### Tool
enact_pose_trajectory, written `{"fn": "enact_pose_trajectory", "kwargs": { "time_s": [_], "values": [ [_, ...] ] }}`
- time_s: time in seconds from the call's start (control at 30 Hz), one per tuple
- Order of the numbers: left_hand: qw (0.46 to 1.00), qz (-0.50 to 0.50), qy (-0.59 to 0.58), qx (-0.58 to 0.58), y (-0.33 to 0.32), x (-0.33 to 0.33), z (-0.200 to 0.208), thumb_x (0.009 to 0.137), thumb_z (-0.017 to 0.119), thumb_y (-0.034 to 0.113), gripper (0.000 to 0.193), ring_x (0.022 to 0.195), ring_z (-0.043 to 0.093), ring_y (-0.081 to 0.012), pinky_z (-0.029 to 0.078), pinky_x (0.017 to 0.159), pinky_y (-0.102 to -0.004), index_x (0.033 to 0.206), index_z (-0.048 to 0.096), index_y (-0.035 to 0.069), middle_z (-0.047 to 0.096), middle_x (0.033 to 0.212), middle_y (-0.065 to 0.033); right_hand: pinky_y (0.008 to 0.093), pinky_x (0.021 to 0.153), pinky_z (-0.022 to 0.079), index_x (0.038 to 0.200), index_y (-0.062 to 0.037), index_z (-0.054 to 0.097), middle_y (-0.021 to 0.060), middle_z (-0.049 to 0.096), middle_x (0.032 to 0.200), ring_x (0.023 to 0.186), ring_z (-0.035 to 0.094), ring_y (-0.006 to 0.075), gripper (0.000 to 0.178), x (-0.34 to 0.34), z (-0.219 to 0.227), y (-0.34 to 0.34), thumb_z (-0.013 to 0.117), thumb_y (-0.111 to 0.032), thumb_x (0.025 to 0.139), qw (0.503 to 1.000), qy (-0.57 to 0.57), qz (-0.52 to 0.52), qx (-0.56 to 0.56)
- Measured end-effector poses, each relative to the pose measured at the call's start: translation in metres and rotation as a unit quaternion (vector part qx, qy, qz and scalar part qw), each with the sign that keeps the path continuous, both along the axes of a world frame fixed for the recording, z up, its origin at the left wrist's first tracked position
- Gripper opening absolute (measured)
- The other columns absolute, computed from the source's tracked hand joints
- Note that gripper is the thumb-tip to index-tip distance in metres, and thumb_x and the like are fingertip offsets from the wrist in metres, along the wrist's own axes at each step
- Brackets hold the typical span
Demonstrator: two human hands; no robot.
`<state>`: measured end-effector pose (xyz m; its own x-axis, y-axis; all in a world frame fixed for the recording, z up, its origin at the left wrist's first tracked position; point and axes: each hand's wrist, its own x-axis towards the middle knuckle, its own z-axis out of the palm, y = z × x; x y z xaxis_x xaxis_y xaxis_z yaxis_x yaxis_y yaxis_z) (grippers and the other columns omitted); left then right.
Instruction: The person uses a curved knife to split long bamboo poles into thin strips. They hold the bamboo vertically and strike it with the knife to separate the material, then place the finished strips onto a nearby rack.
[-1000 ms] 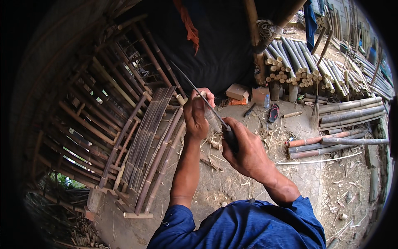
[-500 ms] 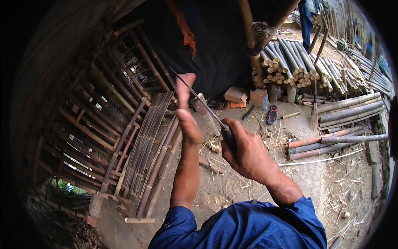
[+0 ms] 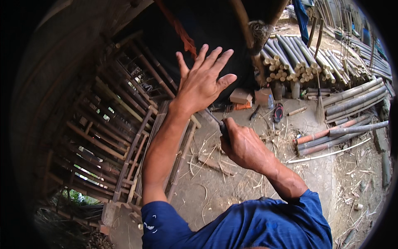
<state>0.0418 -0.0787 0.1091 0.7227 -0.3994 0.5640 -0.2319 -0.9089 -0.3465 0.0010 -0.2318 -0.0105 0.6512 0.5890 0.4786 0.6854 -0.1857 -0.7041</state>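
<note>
My left hand (image 3: 202,86) is raised in front of me, its fingers spread wide and nothing in it. Lower and to its right, my right hand (image 3: 248,145) is wrapped round the black handle (image 3: 224,130) of a long, thin-bladed tool. A short stretch of its narrow metal blade (image 3: 214,118) shows, slanting up and left; the rest is hidden behind my left hand. Beneath my left forearm lies a bamboo bench with a slatted top (image 3: 161,118), partly covered by the arm.
Bamboo framework (image 3: 103,139) fills the left side. Cut bamboo poles (image 3: 290,58) are stacked at the back right, with longer poles (image 3: 352,103) nearer. A broom (image 3: 319,103), a sandal (image 3: 278,112), a cardboard box (image 3: 241,96) and a clear bottle (image 3: 270,101) stand or lie about. Shavings litter the floor.
My left hand, blurred and edge-on beside the blade before, has turned and opened out with fingers spread, now covering much of the blade. My right hand keeps its grip on the handle.
</note>
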Motion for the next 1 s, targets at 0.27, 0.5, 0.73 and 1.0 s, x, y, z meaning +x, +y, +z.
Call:
{"fn": "enact_pose_trajectory", "kwargs": {
  "time_s": [0.27,0.5,0.73,1.0],
  "values": [
    [0.994,0.066,-0.082,0.007,0.044,-0.013,-0.015,0.101,0.041,0.046,0.048,0.137,0.041,-0.0293,-0.004,0.109,-0.0703,0.137,0.054,0.017,0.058,0.135,-0.0058,0.053,0.054,0.052,0.102,-0.0006,0.041,0.024,0.059,0.078,0.063,0.064,0.0443,0.021,0.029,0.005,0.016,0.054,-0.013,0.091,0.985,-0.125,-0.087,-0.082],
    [0.995,0.08,-0.046,-0.038,0.06,-0.005,-0.006,0.102,0.044,0.038,0.042,0.133,0.047,-0.0306,-0.01,0.108,-0.0703,0.128,0.061,0.011,0.065,0.125,-0.0106,0.0565,0.066,0.048,0.1,0.0024,0.042,0.0316,0.06,0.081,0.071,0.062,0.0489,0.02,0.059,-0.011,0.036,0.054,-0.008,0.088,0.997,-0.045,0.014,-0.057],
    [0.992,0.117,-0.038,-0.034,0.062,-0.011,-0.006,0.102,0.045,0.035,0.038,0.132,0.048,-0.0298,-0.008,0.108,-0.0705,0.125,0.065,0.012,0.069,0.116,-0.0099,0.0339,0.045,0.056,0.122,0.0102,0.046,0.0243,0.062,0.086,0.064,0.069,0.0256,0.037,0.061,-0.007,0.041,0.054,-0.003,0.088,0.907,-0.319,-0.164,-0.223],
    [0.991,0.108,0.015,-0.08,0.067,-0.02,-0.006,0.102,0.046,0.036,0.042,0.129,0.051,-0.0299,0.0,0.114,-0.0647,0.132,0.058,0.01,0.065,0.125,-0.0097,0.0509,0.063,0.053,0.1,0.0072,0.046,0.0295,0.065,0.075,0.07,0.067,0.0438,0.022,0.094,-0.176,0.1,0.05,-0.01,0.087,0.99,0.048,-0.016,-0.128]
  ]
}}
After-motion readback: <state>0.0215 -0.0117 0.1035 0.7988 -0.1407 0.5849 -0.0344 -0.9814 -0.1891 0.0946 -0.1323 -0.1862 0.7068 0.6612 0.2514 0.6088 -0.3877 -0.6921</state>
